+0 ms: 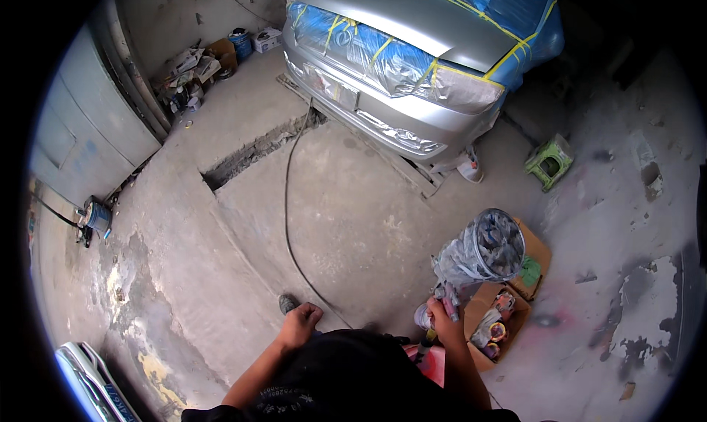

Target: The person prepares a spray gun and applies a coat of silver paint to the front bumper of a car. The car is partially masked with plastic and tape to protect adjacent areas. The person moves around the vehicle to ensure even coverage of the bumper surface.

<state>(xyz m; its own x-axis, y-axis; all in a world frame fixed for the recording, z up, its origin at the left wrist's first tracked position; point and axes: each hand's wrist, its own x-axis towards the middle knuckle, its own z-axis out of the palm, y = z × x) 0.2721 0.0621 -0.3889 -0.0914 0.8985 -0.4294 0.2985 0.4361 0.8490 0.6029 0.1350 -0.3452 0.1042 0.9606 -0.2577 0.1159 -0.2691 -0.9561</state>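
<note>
My right hand (442,322) is closed around what looks like a spray gun (448,295), its body silvery and pinkish. Beside that hand is a small whitish cup (423,317); whether it belongs to the gun I cannot tell. My left hand (303,325) hangs in front of me with its fingers curled in, and nothing shows in it. A dark hose (286,216) runs over the floor from the car toward my body, passing just right of my left hand. Ahead stands a silver car (390,24), partly masked with blue plastic film (368,50) and yellow tape.
Right of me stand a bag-lined bin (479,256) and a cardboard box (479,304) with tape rolls. A green stool (549,163) is farther right. A trench (250,157) cuts the floor near the car. Cans and clutter (193,68) line the back left wall. Car parts (92,381) lie lower left.
</note>
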